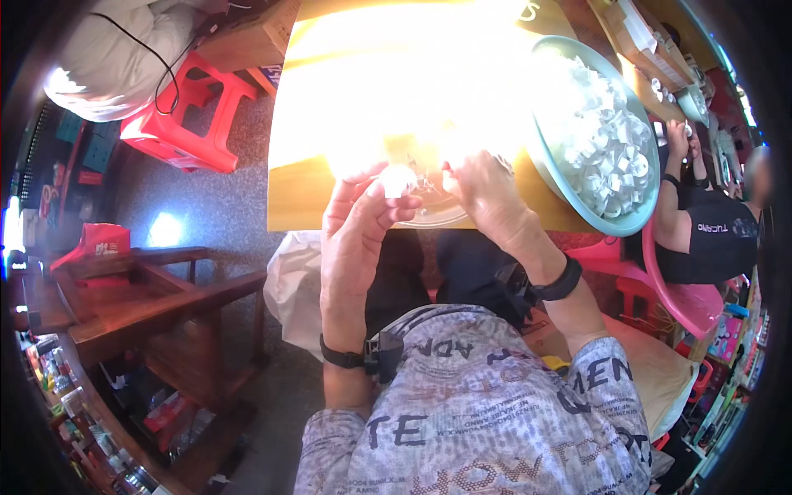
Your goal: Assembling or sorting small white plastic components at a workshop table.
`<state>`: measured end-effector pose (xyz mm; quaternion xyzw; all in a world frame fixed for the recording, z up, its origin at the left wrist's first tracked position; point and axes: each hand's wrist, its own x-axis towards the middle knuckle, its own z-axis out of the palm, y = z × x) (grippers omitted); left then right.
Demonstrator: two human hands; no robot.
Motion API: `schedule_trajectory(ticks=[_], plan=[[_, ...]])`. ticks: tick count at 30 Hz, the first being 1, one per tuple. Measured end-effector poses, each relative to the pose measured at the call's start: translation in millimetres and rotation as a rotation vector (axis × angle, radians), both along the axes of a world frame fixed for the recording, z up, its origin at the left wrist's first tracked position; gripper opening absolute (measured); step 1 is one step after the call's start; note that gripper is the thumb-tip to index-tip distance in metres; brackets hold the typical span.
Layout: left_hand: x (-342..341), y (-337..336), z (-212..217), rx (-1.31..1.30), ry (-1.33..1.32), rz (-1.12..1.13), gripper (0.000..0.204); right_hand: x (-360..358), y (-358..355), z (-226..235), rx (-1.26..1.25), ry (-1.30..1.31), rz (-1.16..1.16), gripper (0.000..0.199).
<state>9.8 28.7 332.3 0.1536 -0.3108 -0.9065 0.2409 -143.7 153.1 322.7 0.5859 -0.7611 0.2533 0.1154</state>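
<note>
My left hand [356,208] pinches a small white round piece [398,181] between thumb and fingers, over the table's near edge. Just to the right of it, my right hand [488,191] is closed, its fingertips turned toward the piece; whatever it may hold is hidden. Beneath and between the hands, a clear round dish or lid [437,217] shows in part at the table edge, with small thin bits above it. Strong glare washes out the finer detail around the fingers.
A light-blue basin [540,157] heaped with small white plastic pieces stands right of my right hand. The wooden table [301,202] is glaringly lit. A red stool [219,124] and wooden chair [165,305] are at left. Another person [709,223] works at far right, near a pink chair [681,301].
</note>
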Motion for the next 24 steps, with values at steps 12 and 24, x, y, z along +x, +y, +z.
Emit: schedule_trajectory(ticks=[12,24], plan=[[-14.5,10.2,5.1,-0.143,-0.124,-0.013,0.027,-8.5,10.6,51.1,-0.260,-1.340,-0.037,0.013],[-23.9,19.5,10.8,-0.281,-0.215,-0.026,0.020,8.6,8.6,50.6,-0.298,-1.442,0.025,0.016]])
